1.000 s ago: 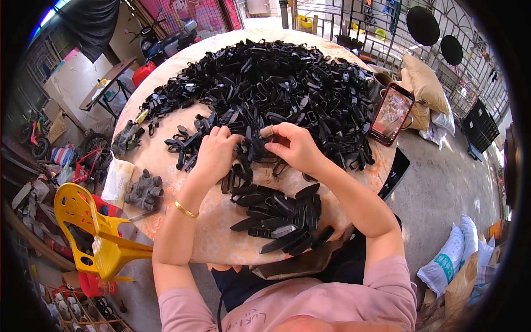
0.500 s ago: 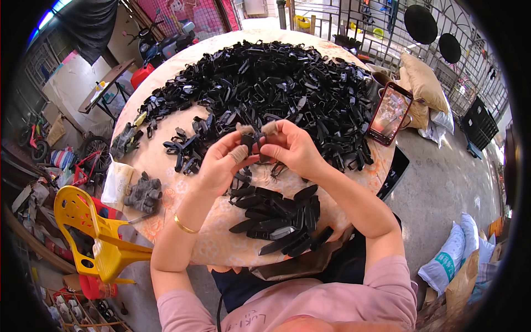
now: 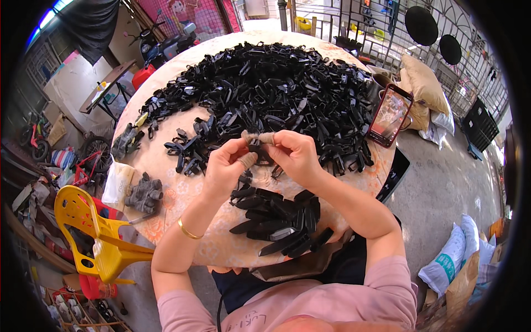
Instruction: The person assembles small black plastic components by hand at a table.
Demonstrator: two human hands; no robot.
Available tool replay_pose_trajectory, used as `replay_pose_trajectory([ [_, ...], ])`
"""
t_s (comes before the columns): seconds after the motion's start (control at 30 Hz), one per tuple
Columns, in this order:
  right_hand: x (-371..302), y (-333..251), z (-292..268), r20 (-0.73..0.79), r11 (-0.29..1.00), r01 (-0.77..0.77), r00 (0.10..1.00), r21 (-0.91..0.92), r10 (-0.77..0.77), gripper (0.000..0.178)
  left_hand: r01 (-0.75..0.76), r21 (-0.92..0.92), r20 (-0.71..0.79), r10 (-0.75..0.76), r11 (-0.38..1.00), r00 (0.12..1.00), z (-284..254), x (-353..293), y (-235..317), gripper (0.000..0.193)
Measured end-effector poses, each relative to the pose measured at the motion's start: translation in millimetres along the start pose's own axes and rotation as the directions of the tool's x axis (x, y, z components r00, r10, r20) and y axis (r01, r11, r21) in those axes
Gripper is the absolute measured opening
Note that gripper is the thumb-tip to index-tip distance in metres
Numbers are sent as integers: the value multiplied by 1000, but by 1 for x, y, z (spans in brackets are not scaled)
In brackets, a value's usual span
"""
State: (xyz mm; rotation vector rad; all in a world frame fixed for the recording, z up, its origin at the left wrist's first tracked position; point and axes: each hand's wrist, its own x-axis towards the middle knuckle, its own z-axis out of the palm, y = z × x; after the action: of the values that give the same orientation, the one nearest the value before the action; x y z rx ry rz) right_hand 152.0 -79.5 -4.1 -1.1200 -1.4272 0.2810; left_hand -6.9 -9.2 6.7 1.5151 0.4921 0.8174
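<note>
My left hand (image 3: 225, 165) and my right hand (image 3: 297, 157) meet over the table, pinching a small black plastic piece (image 3: 258, 149) between their fingertips. Beige wraps cover some fingertips on both hands. My fingers partly hide the piece, so its exact kind does not show. Just beyond them spreads a large heap of similar black pieces (image 3: 265, 83), some with open frames. Nearer my body lies a smaller pile of long, narrow black pieces (image 3: 282, 213). A few loose ones (image 3: 191, 149) lie left of my hands.
The round table (image 3: 171, 221) has a pale floral cover. A phone (image 3: 390, 115) stands upright at its right edge. Dark gloves (image 3: 144, 193) and a white packet (image 3: 117, 182) lie at the left edge, by a yellow chair (image 3: 99, 238). Sacks (image 3: 423, 83) stand beyond the phone.
Both hands have shifted slightly, the right one a little lower, and have drawn closer together around the black piece. The piece has turned between the fingers. The piles look the same.
</note>
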Motion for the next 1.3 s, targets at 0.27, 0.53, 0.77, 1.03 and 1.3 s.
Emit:
replay_pose_trajectory([
  [0.27,-3,-6,2,-40,934,225,969,-276,-245,8,-28,95,-71,35,995,997,15,-7,0,24],
  [0.53,-1,-3,0,46,989,36,999,-145,-29,28,25,-265,-72,-46,964,996,3,1,-2,22],
  [0.77,-5,0,3,268,999,-46,962,-11,48,43,-96,-68,39,99,993,994,-7,-1,9,21],
  [1.03,5,2,-26,539,862,314,841,-397,-58,32,-87,149,201,56,985,978,2,-13,33,23],
  [1.3,-1,18,-20,689,670,473,720,-573,81,18,-434,492,641,23,755,767,17,-15,37,27],
])
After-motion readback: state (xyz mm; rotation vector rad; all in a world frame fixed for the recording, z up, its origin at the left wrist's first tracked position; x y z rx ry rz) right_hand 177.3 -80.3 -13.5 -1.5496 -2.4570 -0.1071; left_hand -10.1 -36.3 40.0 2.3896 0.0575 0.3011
